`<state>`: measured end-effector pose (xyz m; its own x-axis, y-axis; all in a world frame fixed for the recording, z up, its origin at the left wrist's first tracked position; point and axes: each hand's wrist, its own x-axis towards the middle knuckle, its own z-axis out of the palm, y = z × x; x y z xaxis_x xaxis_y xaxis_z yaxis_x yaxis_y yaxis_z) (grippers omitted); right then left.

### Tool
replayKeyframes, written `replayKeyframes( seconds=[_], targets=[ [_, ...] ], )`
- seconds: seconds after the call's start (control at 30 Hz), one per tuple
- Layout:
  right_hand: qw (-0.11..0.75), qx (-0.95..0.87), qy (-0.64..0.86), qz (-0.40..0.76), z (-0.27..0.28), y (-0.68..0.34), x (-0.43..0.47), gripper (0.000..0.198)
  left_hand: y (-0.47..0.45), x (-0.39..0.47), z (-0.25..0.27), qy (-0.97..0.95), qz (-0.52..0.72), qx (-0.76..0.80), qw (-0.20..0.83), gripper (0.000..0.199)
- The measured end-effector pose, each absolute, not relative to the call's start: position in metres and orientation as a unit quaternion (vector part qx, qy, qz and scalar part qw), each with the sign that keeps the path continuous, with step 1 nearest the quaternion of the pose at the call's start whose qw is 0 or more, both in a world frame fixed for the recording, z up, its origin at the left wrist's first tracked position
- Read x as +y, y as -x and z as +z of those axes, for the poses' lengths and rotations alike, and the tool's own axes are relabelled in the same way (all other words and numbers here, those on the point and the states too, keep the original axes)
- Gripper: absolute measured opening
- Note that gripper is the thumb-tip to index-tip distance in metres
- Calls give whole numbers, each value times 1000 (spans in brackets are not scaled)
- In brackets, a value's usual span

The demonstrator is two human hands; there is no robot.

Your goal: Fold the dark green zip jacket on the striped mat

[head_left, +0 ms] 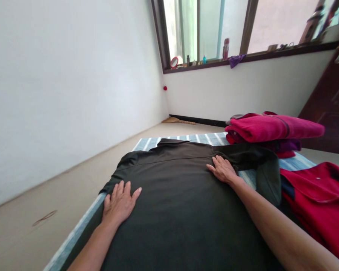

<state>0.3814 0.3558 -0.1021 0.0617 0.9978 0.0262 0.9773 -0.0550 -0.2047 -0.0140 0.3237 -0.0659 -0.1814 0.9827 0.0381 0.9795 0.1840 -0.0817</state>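
Note:
A dark jacket lies spread out, back side up, with its collar toward the far end. Under it is a blue-and-white striped cloth covering the surface. My left hand rests flat on the jacket's left side near the sleeve, fingers spread. On the right, near the shoulder seam, my right hand presses flat with its fingers stretched out. The jacket's right sleeve reaches out past that hand and bends back toward me. Neither hand grips the fabric.
Folded magenta and purple clothes are piled at the far right. A red garment lies nearer on the right. A white wall runs along the left. Small bottles and a mirror stand on the windowsill. A broom lies on the floor.

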Motion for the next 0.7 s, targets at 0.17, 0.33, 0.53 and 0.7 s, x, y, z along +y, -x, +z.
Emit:
replayKeyframes(
  seconds=[0.17, 0.33, 0.53, 0.7],
  targets=[
    [85, -679, 728, 54, -106, -381, 357, 73, 17, 324, -71, 640, 34, -766, 50, 72],
    [90, -680, 726, 50, -105, -379, 357, 73, 18, 326, -63, 635, 49, -770, 41, 71],
    [103, -679, 725, 53, -107, -379, 359, 74, -52, 339, -45, 722, 44, -688, 61, 60],
    [111, -679, 724, 55, -107, -380, 361, 74, -168, 353, -45, 828, 7, -561, -15, 51]
  ],
)
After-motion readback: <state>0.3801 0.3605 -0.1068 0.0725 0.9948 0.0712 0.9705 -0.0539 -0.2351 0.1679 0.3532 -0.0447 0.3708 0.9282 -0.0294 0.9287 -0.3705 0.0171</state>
